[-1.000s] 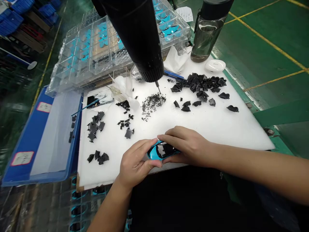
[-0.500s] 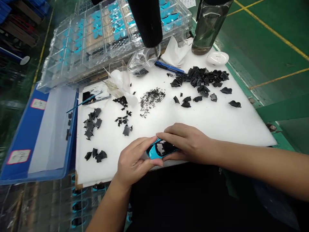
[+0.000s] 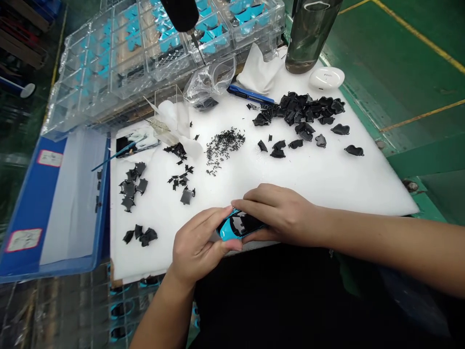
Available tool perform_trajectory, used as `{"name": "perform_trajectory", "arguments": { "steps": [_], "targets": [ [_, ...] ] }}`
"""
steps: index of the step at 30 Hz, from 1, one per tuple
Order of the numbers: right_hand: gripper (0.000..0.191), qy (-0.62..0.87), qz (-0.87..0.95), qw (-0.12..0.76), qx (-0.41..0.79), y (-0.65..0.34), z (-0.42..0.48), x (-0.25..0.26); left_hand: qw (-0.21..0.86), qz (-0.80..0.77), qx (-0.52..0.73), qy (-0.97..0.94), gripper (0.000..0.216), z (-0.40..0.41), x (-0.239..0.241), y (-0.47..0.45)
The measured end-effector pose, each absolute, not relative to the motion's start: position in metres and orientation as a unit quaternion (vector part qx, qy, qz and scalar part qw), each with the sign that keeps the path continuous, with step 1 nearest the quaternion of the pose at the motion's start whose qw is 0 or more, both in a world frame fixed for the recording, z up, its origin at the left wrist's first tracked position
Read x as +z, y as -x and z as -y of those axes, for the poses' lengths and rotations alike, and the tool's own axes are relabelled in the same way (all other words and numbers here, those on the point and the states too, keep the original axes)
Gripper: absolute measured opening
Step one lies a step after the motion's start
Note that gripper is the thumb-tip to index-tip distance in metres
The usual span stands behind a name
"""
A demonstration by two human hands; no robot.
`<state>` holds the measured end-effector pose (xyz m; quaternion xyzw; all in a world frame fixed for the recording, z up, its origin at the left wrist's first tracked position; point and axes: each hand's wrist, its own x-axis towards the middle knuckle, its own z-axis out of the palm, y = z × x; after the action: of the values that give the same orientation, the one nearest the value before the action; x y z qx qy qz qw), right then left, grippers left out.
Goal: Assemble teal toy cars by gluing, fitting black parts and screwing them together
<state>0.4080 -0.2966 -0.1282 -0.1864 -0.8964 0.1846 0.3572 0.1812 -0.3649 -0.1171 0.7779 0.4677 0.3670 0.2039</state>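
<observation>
The left hand point(image 3: 198, 247) and right hand point(image 3: 279, 218) gripped a glossy blue-and-black model car body point(image 3: 239, 225) between them, just over the near edge of the white foam board point(image 3: 308, 184). Bare foam lay open ahead of the right hand; black parts point(image 3: 187, 195) sat beyond the left.

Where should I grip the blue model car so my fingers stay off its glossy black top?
Pinch its long near and far edges, coming in from both ends, as your left hand and right hand do on the blue model car. The glossy black top faces up, so the edges should keep fingers off it.
</observation>
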Motion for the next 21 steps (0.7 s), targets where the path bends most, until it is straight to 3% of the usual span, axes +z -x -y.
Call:
{"name": "perform_trajectory", "arguments": {
  "steps": [13, 21],
  "targets": [
    [0.054, 0.191, 0.898, 0.361, 0.165, -0.4086, 0.2958, -0.1291, 0.259, -0.457, 0.383, -0.76, 0.057, 0.3593, -0.1168, -0.1821],
    [0.054, 0.192, 0.892, 0.365, 0.185, -0.4081, 0.2962, -0.1304, 0.222, -0.458, 0.38, -0.772, 0.058, 0.3609, -0.1146, -0.1835]
  ]
}}
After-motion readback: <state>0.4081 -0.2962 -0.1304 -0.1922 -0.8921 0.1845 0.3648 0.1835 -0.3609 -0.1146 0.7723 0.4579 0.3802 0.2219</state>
